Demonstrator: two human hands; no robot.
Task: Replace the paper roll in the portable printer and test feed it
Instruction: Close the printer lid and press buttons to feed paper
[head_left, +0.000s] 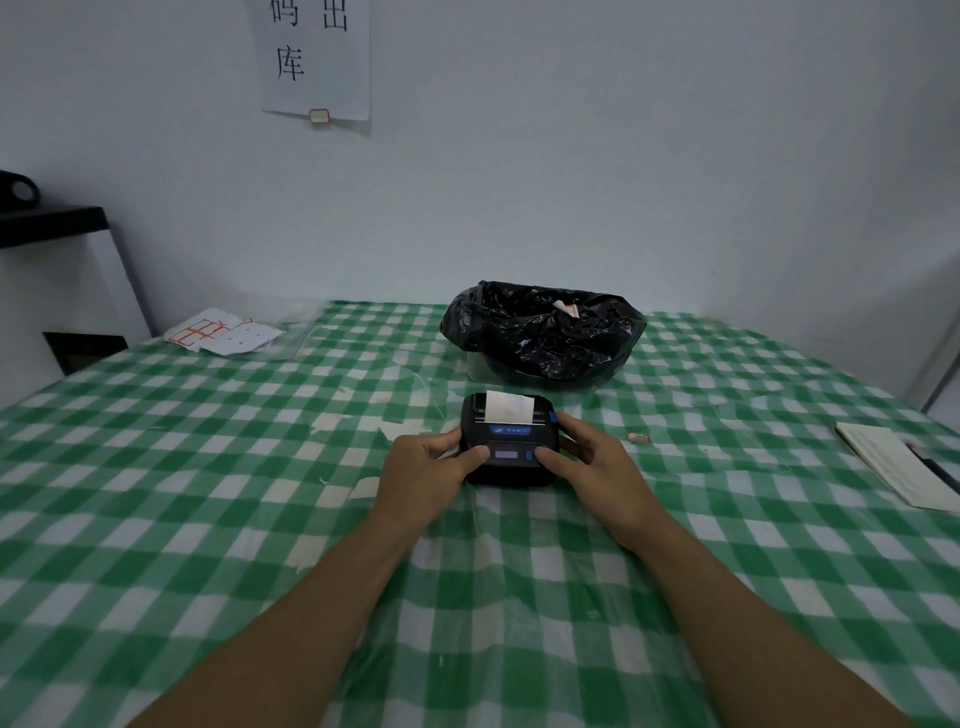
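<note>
At frame centre, a black printer (510, 441) with white paper (509, 406) protruding is gripped by the left hand (423, 465) and right hand (597, 462).

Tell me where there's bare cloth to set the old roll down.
Free: the wide stretch left of the printer, short of the label sheets, and between the right hand and notebook. Crowded: behind the printer, by the bin bag.
</note>
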